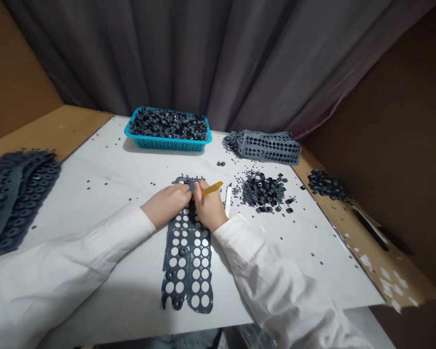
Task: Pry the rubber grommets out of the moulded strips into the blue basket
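Observation:
A dark grey perforated rubber sheet (189,242) lies lengthwise before me. Most of its round holes show the white tabletop through them; a few still have dark ring-shaped pieces (178,303) in them. My left hand (171,202) presses on the sheet's far end with bent fingers. Beside it, my right hand (209,206) is closed around a slim yellow-handled tool (212,188), whose back end sticks out up and to the right. Its working tip is hidden between my hands. A white-handled craft knife (228,198) lies just right of my right hand.
A blue basket (167,141) full of dark ring pieces stands at the back. Right of it are stacked perforated sheets (271,147) and a pile of small dark pieces (264,190). Thick unpunched sheets (18,198) lie left. Another pile (327,184) sits on the cardboard at right.

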